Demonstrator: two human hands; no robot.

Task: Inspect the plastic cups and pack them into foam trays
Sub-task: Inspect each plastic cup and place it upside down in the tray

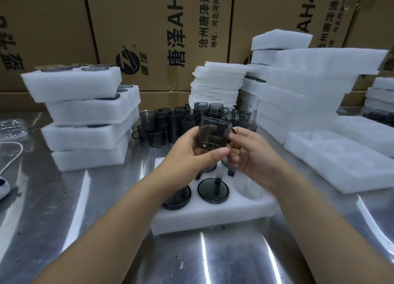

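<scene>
Both forearms come in from the bottom edge, hands meet mid-frame above the foam tray point(213, 217).
L hand point(189, 155): palm toward cam, thumb across the base of the smoky clear cup point(214, 134), fingers wrapped behind it = gripping.
R hand point(253, 155): fingers curled in at the cup's handle side, pinching there; exact contact pt hidden by the knuckles.
Cup is off the table, roughly upright w/ slight tilt, held between both hands.
Tray sits on the steel table point(213, 260). Packed cups point(213, 191) are seated in its near pockets.
Loose cups point(177, 121) are bunched behind the hands, some stacked.
Filled-tray stack point(85, 113) on the left, foam stack point(298, 91) on the right.
Cardboard boxes point(149, 27) along the back, print turned sideways: "唐泽AH4", "沧州唐泽通…", "地址:河北河间经…", round black logo beside it. Rest of the txt is cut off.
</scene>
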